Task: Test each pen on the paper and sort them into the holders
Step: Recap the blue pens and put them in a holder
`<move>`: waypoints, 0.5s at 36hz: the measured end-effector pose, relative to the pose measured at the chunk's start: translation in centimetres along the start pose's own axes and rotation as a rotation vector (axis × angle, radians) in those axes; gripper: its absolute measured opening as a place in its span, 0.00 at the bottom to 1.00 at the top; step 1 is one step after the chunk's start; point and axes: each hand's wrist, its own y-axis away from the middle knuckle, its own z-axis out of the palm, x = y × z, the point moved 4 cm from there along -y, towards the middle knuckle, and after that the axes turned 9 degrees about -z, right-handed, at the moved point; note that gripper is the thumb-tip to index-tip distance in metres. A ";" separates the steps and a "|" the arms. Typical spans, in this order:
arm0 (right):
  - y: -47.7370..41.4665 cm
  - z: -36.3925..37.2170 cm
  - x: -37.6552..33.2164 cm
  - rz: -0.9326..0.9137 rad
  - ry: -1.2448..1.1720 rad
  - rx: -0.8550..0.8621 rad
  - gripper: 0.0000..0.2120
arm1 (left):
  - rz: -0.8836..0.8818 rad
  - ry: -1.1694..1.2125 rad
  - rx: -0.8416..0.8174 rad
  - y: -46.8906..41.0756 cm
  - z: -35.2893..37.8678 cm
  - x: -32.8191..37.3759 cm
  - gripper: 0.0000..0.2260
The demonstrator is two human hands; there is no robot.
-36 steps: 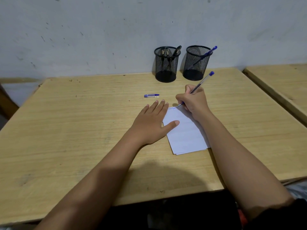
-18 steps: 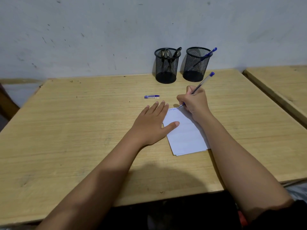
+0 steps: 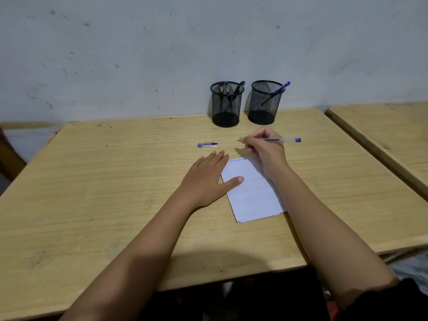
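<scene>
Since the earlier frame the right hand (image 3: 266, 150) has lifted off the paper (image 3: 253, 193) and swung the pen (image 3: 281, 140) from steep to nearly level, its tip pointing left toward the cap (image 3: 207, 144) lying on the surface (image 3: 115, 181). The left hand (image 3: 208, 179) lies flat and open, holding nothing, with its thumb pinning the paper. Fresh blue scribbles mark the top edge, so this pen likely writes. Best to recap it first, then drop it in the right holder (image 3: 265, 103) beside the other blue pen (image 3: 275, 92), not the left holder (image 3: 226, 104).

Left hand (image 3: 208, 179) flat, palm down; right hand (image 3: 266, 149) raised, fingers (image 3: 249, 141) pinched.
</scene>
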 end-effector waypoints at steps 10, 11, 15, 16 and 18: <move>-0.9 0.0 -2.7 0.003 -0.177 -0.092 0.05 | -0.122 0.363 0.283 -1.6 -3.4 -2.1 0.21; -1.0 -0.1 -3.1 -0.003 -0.162 -0.112 0.05 | -0.150 0.322 0.280 -2.1 -3.5 -2.5 0.21; -1.1 -0.1 -4.3 -0.016 -0.082 -0.148 0.05 | -0.210 0.198 0.244 -4.1 -3.7 -3.6 0.20; -1.1 0.0 -4.5 -0.017 -0.070 -0.153 0.05 | -0.204 0.180 0.241 -4.5 -3.7 -3.6 0.19; -1.0 0.1 -4.6 -0.013 -0.041 -0.172 0.05 | -0.173 0.158 0.239 -5.1 -3.5 -3.4 0.15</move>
